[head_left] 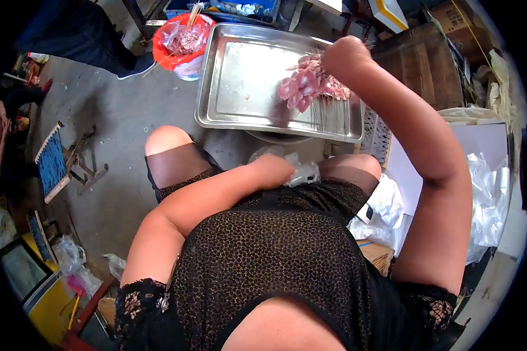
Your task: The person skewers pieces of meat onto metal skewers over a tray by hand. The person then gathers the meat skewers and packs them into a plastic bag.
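Note:
My right hand (pixel 348 58) is closed in a fist above the right part of a shallow metal tray (pixel 234 82). From it hangs a bunch of meat skewers (pixel 301 90), with pink pieces of meat clustered at their lower ends. More thin sticks lie on the tray beneath and to the right, some with meat on them. In my lap my left hand (pixel 273 171) is closed on a clear plastic bag (pixel 303 171). Its fingertips are partly hidden by the bag.
Left of the tray stands a red-lined bucket (pixel 168 45) with bagged meat and sticks. A blue crate (pixel 240 10) is behind it. A folding stool (pixel 55 161) stands at the left, and a person's leg (pixel 82 38) is at the upper left. Plastic bags (pixel 489 193) hang at the right.

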Demonstrator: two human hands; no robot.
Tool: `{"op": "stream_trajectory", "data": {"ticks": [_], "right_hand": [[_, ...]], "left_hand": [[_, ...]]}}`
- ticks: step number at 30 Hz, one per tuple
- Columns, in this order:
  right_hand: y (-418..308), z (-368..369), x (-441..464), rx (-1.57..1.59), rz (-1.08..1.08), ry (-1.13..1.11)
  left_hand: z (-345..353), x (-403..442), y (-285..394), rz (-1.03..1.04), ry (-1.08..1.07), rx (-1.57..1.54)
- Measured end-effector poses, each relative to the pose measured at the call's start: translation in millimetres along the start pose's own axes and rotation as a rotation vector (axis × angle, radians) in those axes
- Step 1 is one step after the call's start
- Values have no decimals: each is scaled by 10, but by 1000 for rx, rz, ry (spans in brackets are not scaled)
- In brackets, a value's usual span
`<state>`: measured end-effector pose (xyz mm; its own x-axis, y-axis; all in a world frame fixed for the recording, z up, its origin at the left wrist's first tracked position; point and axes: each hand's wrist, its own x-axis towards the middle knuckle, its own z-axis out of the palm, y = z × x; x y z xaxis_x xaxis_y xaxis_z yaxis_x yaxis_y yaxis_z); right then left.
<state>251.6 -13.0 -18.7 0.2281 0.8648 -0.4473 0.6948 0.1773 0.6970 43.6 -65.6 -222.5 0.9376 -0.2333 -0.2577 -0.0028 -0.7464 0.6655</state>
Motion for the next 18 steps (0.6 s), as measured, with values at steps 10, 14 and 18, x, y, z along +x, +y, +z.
{"op": "stream_trajectory", "data": {"ticks": [10, 14, 18], "right_hand": [[1, 1404, -1072, 1806, 474, 553], [-194, 999, -1482, 2497, 584, 334], [-377, 868, -1515, 2640, 497, 472]], "left_hand": [[-984, -545, 391, -197, 352, -1163], [-1443, -614, 590, -119, 510, -1145], [-1679, -592, 777, -74, 636, -1097]]}}
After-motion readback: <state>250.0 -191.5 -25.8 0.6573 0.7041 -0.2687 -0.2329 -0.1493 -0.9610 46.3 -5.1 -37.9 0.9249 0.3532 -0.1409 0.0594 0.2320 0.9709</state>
